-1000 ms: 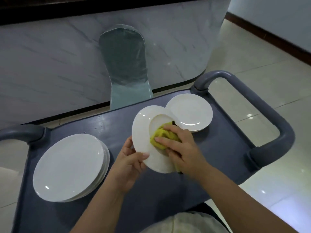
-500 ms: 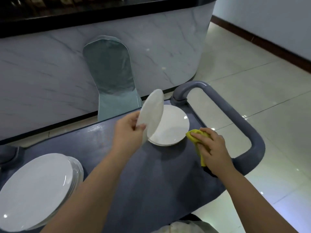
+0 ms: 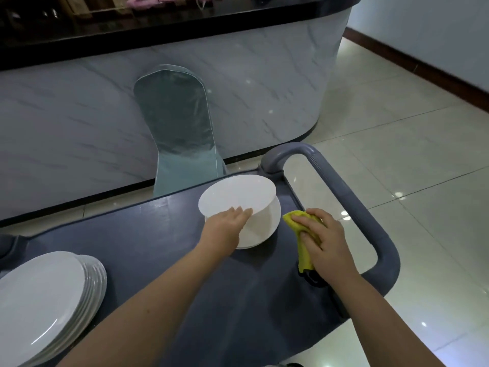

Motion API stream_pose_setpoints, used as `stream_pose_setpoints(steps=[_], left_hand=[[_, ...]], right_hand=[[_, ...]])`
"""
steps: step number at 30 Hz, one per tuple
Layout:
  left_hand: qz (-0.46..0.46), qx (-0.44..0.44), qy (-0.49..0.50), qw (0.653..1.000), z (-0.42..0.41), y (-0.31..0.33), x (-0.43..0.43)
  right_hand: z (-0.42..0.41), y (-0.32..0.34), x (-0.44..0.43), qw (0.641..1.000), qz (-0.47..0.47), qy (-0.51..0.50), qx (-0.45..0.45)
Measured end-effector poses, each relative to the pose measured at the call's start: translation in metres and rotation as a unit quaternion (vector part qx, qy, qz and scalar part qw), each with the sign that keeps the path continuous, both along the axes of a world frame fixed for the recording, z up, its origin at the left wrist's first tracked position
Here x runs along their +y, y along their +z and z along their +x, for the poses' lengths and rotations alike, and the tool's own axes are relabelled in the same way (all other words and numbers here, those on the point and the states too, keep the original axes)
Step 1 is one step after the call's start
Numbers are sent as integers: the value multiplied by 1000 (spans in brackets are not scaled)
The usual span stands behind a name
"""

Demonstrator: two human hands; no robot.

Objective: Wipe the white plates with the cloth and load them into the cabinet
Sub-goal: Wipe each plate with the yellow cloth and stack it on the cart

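Observation:
My left hand holds a white plate by its near edge, fingers on top. The plate is almost flat, face down, just above a small stack of white plates at the right end of the dark cart top. My right hand grips the yellow cloth and rests with it on the cart, right of that stack. A taller stack of larger white plates sits at the cart's near left. No cabinet is in view.
The cart's grey handle loops round just right of my right hand. A chair in a teal cover stands behind the cart against a marble-faced counter. Tiled floor lies to the right.
My right hand took the cloth off the plate and set it down on the cart at the right. My left hand swung the plate from upright to almost flat over the small stack.

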State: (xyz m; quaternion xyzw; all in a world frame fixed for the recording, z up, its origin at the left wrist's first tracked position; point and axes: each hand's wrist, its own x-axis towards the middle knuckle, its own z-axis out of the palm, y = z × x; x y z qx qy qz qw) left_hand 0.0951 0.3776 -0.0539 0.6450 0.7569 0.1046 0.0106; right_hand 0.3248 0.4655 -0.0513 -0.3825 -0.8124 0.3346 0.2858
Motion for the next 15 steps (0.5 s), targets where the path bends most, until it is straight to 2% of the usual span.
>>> stream_pose_setpoints(steps=[2, 4, 10, 15], left_hand=[[-112, 24, 8, 993, 2, -14, -1], [-177, 42, 4, 983, 7, -22, -2], [-193, 30, -17, 981, 21, -49, -14], [-171, -24, -11, 985, 19, -49, -20]], right_hand=[[-3, -4, -2, 1000, -9, 9, -2], [-6, -10, -6, 1000, -19, 19, -4], [-18, -21, -16, 998, -29, 46, -20], [-32, -19, -23, 998, -30, 58, -24]])
